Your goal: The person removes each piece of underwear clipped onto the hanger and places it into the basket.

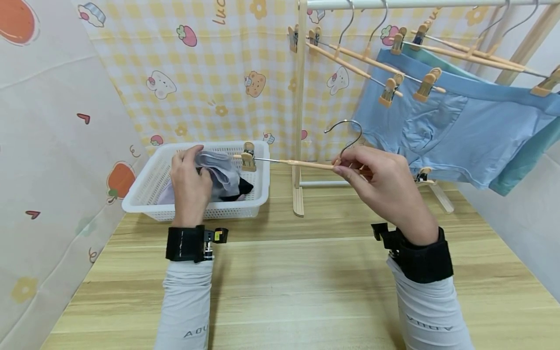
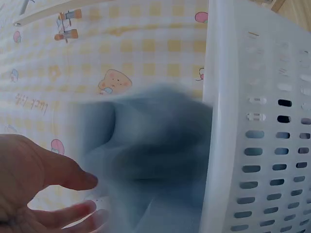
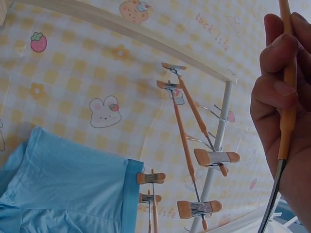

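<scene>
My right hand (image 1: 378, 177) pinches a wooden clip hanger (image 1: 308, 165) at its middle, just below the metal hook, above the table. The hanger's left clip (image 1: 248, 158) is beside a folded light grey garment (image 1: 220, 170); I cannot tell whether they touch. My left hand (image 1: 190, 182) is at that garment, over the white basket (image 1: 197, 212). In the left wrist view the thumb and fingers stand apart, and the garment (image 2: 155, 145) is blurred just beyond the fingertips. The right wrist view shows curled fingers around the hanger bar (image 3: 287, 116); its right clip is hidden.
Black and lilac cloth lies in the basket. To the right stands a rack with a white rail (image 1: 415, 4) and wooden post (image 1: 301, 97). Clip hangers (image 1: 343, 61) hang there, along with blue boxer briefs (image 1: 442, 116) and a green garment (image 1: 509, 172) behind.
</scene>
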Motion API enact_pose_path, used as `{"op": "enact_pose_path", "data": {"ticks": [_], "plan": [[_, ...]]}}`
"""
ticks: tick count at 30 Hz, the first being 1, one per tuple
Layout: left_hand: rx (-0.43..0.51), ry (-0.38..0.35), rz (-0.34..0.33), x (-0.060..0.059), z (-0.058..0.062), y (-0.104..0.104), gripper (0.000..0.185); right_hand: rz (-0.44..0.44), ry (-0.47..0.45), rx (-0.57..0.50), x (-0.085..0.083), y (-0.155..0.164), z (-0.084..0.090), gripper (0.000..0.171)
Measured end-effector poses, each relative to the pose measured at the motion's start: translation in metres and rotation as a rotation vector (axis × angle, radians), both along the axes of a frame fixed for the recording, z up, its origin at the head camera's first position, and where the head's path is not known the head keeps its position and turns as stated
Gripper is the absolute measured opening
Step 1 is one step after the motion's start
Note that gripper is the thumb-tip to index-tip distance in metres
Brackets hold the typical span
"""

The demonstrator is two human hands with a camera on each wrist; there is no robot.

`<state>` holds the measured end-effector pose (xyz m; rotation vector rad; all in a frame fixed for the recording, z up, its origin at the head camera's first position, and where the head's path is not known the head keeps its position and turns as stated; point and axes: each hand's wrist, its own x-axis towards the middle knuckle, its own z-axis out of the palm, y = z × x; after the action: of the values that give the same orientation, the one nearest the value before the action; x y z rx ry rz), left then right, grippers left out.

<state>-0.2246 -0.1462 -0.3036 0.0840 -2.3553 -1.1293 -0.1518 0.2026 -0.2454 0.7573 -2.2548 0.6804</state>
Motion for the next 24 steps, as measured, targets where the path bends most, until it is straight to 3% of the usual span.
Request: {"op": "enact_pose_path", "data": {"ticks": [11, 24], "plan": [[-0.046, 0.004, -0.031, 0.005, 0.005, 0.004, 0.046, -0.004, -0.003, 0.004, 0.001, 0.000, 0.000, 0.005], [-0.139, 0.032, -0.163, 0.027, 0.025, 0.029, 0.044, -0.025, 0.006, -0.017, 0.003, 0.002, 0.000, 0.005]]}}
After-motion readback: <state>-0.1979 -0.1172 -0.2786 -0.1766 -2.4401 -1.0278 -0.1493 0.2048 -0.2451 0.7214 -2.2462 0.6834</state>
